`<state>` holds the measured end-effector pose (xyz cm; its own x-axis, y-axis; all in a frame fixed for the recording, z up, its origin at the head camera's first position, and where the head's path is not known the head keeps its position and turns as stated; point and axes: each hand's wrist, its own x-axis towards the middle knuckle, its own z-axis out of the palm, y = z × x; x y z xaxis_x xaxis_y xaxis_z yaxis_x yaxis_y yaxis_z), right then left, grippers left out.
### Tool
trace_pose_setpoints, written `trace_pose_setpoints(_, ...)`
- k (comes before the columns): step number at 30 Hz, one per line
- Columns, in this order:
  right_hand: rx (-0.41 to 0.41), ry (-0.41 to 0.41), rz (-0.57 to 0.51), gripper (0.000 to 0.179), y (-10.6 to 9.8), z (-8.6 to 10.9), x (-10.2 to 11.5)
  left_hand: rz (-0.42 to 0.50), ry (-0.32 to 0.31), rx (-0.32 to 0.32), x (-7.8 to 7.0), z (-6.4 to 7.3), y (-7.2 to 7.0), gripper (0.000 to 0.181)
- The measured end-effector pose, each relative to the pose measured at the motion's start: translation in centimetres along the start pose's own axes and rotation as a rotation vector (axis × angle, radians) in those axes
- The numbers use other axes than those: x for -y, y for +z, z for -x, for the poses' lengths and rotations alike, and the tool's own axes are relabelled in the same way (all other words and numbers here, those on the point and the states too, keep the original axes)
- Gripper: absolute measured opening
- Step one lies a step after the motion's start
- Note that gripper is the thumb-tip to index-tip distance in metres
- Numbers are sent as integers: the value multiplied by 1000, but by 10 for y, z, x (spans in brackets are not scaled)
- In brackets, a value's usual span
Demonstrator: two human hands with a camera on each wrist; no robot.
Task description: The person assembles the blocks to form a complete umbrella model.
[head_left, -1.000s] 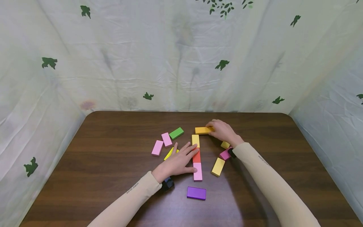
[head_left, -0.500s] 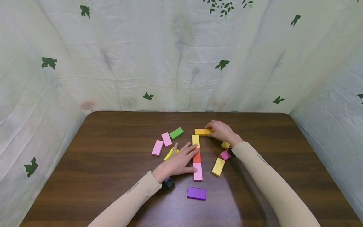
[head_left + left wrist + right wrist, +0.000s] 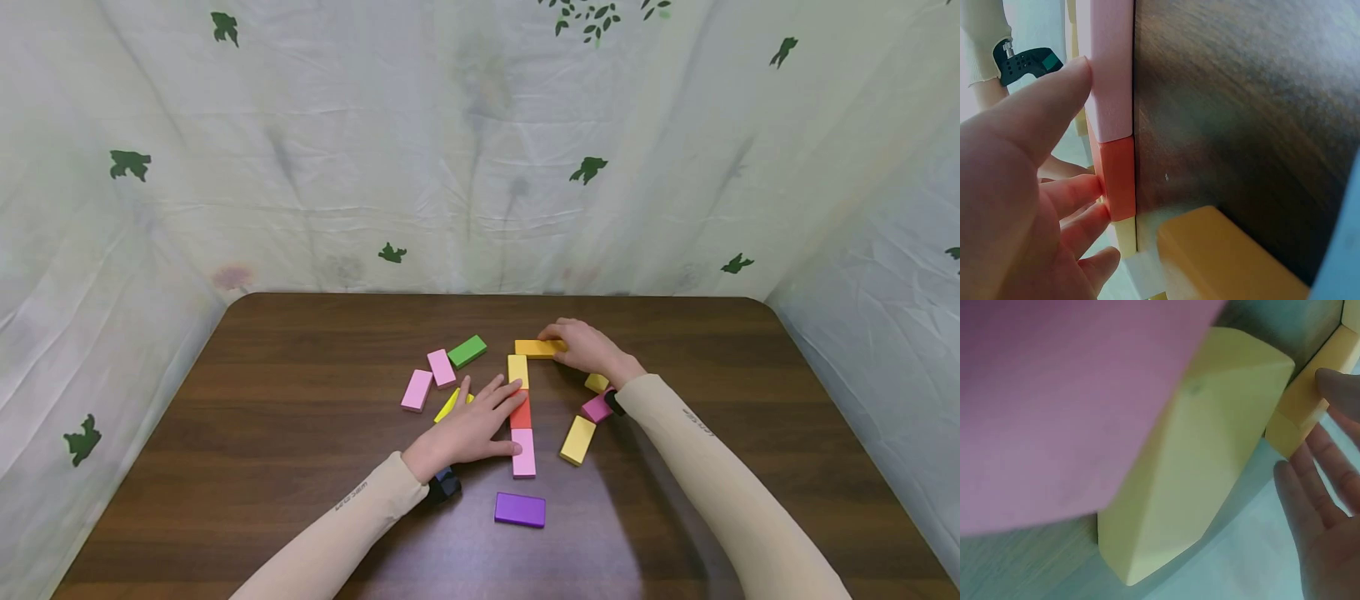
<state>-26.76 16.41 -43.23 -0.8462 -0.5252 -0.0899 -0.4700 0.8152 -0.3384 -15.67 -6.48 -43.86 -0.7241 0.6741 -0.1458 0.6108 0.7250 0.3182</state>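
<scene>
A straight row of a pale yellow block (image 3: 517, 371), a red block (image 3: 521, 411) and a pink block (image 3: 524, 463) lies on the wooden table. My left hand (image 3: 471, 429) touches its left side, thumb at the pink block and fingertips at the red and yellow ones. In the left wrist view those fingers (image 3: 1075, 187) are spread and nearly straight. Across the far end of the row lies an orange block (image 3: 531, 349), reaching to the right. My right hand (image 3: 588, 346) pinches its right end, the thumb (image 3: 1338, 390) on the near side and fingers on the far side.
A purple block (image 3: 520, 510) lies nearest me. Left of the row are a green block (image 3: 467, 351), two pink blocks (image 3: 417, 391) and a bright yellow piece (image 3: 447, 405) partly under my hand. To the right lie a magenta block (image 3: 596, 407) and pale yellow blocks (image 3: 577, 441).
The orange block has shifted slightly toward me in my right hand, closer to the pale yellow block. My left hand stays in place against the row.
</scene>
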Motion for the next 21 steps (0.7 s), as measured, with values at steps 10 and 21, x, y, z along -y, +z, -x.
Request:
trace_pose_setpoints(10, -13, -54, -17, 35, 0, 0, 0, 2, -3, 7, -1, 0, -1, 79)
trace_pose_setpoints(21, -30, -83, -22, 34, 1, -1, -1, -21, -1, 0, 0, -1, -1, 79)
